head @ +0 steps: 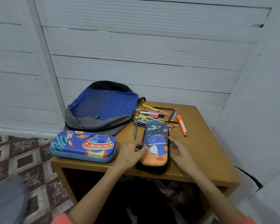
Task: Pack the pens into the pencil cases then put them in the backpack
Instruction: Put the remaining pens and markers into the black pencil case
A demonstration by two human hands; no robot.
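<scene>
Carefully, I am positioning the dinosaur case.
My left hand and right hand are relaxed, not gripping; a nudge could push it off the table.

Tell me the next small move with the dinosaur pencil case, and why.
Probably find the zip and open the dinosaur pencil case: it looks closed, the left hand touches its left side, the right hand hovers by its right, and the pens lie loose behind it.
</scene>
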